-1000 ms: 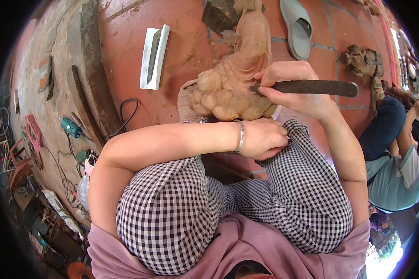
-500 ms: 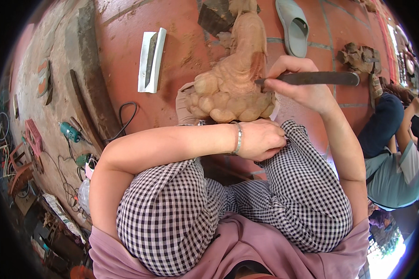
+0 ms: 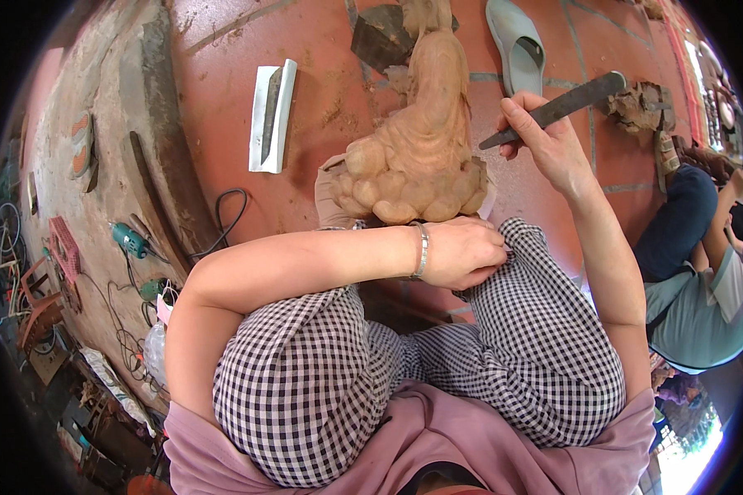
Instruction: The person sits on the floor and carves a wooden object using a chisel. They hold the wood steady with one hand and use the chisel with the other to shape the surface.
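Observation:
My right hand (image 3: 545,144) grips a dark metal carving chisel (image 3: 565,103). Its narrow tip points left, just off the right side of a carved wooden statue (image 3: 425,136). The statue stands upright between my feet, a robed figure on a base of rounded lumps. My left forearm crosses in front of the base. My left hand (image 3: 464,254) lies closed against my right knee (image 3: 528,272), its fingers curled under; their tips and whatever they may hold are hidden.
Left of the statue, a dark flat tool (image 3: 271,115) lies on white paper (image 3: 286,124). A grey slipper (image 3: 516,49) and a dark block (image 3: 381,37) sit beyond. A green power tool (image 3: 129,239) with a cord lies left. Another person (image 3: 693,305) sits at right.
My right hand has drawn the chisel away from the statue and tilted its butt end up toward the far side. My left hand keeps its place at the knee.

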### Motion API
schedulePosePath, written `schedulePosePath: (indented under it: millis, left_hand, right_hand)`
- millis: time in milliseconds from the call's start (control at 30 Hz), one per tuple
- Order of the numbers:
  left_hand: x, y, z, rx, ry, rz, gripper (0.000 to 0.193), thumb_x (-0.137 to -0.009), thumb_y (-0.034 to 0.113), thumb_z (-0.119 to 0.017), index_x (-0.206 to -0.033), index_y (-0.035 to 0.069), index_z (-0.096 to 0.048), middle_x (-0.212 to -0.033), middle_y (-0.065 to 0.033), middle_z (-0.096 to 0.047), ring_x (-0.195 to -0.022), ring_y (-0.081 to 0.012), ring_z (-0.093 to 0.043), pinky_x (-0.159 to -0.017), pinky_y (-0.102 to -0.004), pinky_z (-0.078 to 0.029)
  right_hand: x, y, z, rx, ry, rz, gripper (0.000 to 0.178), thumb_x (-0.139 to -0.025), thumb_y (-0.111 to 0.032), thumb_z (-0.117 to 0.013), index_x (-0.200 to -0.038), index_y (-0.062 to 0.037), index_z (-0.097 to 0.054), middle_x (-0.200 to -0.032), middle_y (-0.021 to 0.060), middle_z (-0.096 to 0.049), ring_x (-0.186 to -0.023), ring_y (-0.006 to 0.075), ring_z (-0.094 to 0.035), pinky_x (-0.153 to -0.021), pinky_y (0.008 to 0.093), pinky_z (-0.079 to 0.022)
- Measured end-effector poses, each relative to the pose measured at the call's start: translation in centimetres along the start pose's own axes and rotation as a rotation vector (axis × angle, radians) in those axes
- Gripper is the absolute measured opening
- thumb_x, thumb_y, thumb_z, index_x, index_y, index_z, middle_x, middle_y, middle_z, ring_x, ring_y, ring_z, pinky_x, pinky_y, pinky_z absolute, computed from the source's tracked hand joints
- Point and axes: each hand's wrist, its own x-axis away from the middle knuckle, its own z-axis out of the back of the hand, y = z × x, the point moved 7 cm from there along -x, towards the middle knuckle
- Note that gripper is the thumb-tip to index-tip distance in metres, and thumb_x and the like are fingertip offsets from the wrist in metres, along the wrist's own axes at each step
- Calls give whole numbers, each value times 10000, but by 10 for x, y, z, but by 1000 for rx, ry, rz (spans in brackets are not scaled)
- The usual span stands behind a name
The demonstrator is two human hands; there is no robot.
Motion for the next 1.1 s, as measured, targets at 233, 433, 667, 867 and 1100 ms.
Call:
schedulePosePath:
  millis: [233,433,667,867,1100]
  left_hand:
    - [-1,0,0,0,3,-5,136,-836,111,-669,-906,-3,-653,-944,-143,-631,-923,-333,-626,-857,-426,-523]
    - [8,8,-4,-133,-59,-19,199,-799,190,-710,-879,13,-664,-968,-135,-647,-1018,-325,-620,-936,-432,-498]
    - [22,39,-21,-517,-320,-146,306,-697,337,-742,-868,84,-725,-1141,-132,-674,-1255,-330,-545,-1150,-517,-328]
    - [24,30,-26,-438,-238,-161,214,-719,262,-687,-844,90,-710,-1050,-92,-686,-1220,-275,-566,-1148,-495,-338]
    - [22,28,-18,-356,-205,-171,185,-716,241,-687,-814,84,-687,-1002,-85,-678,-1190,-265,-575,-1137,-474,-353]
  right_hand:
    - [1,7,1,-35,20,-47,317,-1040,-322,-582,-898,-41,-613,-799,15,-634,-651,87,-615,-590,235,-502]
    - [2,11,3,-20,22,-67,316,-1039,-318,-585,-893,-40,-618,-802,17,-635,-656,89,-616,-592,237,-503]
    - [4,17,8,-48,28,-77,316,-1028,-316,-605,-886,-35,-618,-802,12,-637,-650,83,-626,-592,239,-518]
    - [5,20,9,-49,33,-109,285,-1020,-301,-621,-913,-36,-625,-810,17,-639,-672,90,-629,-600,239,-513]
    - [4,21,9,-31,-1,-94,176,-953,-183,-712,-945,-32,-623,-810,22,-646,-726,92,-651,-648,242,-534]
